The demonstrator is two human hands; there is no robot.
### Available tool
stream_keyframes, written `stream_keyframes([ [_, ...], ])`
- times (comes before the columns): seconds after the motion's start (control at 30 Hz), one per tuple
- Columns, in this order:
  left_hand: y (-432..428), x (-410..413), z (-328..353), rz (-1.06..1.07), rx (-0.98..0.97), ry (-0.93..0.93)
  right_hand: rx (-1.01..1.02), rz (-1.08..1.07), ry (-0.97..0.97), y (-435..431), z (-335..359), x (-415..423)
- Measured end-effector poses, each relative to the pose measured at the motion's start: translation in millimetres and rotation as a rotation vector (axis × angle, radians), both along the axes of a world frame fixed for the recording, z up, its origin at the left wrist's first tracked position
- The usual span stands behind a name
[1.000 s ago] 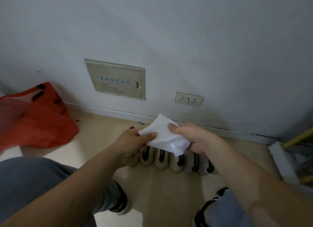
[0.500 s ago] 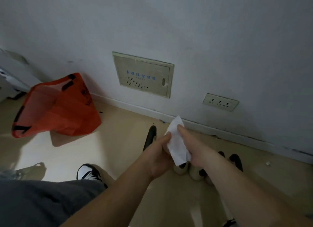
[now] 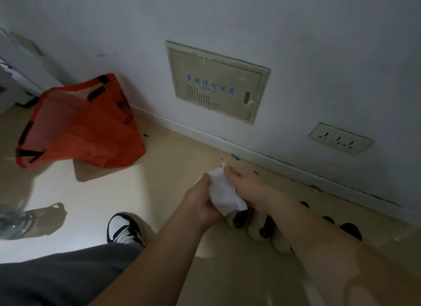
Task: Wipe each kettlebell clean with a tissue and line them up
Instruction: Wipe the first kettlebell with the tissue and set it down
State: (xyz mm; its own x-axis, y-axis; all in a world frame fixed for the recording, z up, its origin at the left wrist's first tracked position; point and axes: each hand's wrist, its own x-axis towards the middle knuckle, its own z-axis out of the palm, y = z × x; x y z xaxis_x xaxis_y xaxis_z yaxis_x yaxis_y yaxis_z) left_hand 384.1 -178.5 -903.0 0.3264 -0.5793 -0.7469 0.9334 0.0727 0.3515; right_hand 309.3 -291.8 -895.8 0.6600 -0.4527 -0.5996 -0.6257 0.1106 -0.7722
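Since half a second ago: the tissue [image 3: 224,192] has gone from a tall, narrow sheet to a bunched wad, and both hands sit lower, over the row of kettlebells [image 3: 254,233]. The left hand [image 3: 200,203] has its fingers curled round the tissue's near side. The right hand [image 3: 247,187] pinches the far side with thumb and fingers.

The tissue's lower corner overlaps the end kettlebell; contact cannot be told. The row lies on the floor [image 3: 170,191], partly hidden under the right forearm. The skirting board [image 3: 182,129] runs near, beyond the hands. There is bare floor between the hands and the orange bag [image 3: 91,127].

The kettlebells are cream and rounded with black handles. The floor is glossy beige. The bag is thin, creased plastic.
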Motion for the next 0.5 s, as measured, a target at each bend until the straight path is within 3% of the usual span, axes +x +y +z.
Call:
stream_keyframes([
  [0.2, 19, 81, -43, -0.005, 0.587, -0.548, -0.350, 0.074, 0.167, -43, -48, 16],
  [0.33, 4, 88, -53, -0.292, 0.832, -1.124, -0.510, 0.437, 0.188, -58, -66, 37],
  [0.43, -20, 69, -85, -0.463, 0.859, -1.395, -0.417, 0.474, 0.185, -62, -84, 41],
  [0.5, -27, 41, -115, -0.562, 0.784, -1.439, -0.408, 0.432, 0.149, -68, -95, 40],
])
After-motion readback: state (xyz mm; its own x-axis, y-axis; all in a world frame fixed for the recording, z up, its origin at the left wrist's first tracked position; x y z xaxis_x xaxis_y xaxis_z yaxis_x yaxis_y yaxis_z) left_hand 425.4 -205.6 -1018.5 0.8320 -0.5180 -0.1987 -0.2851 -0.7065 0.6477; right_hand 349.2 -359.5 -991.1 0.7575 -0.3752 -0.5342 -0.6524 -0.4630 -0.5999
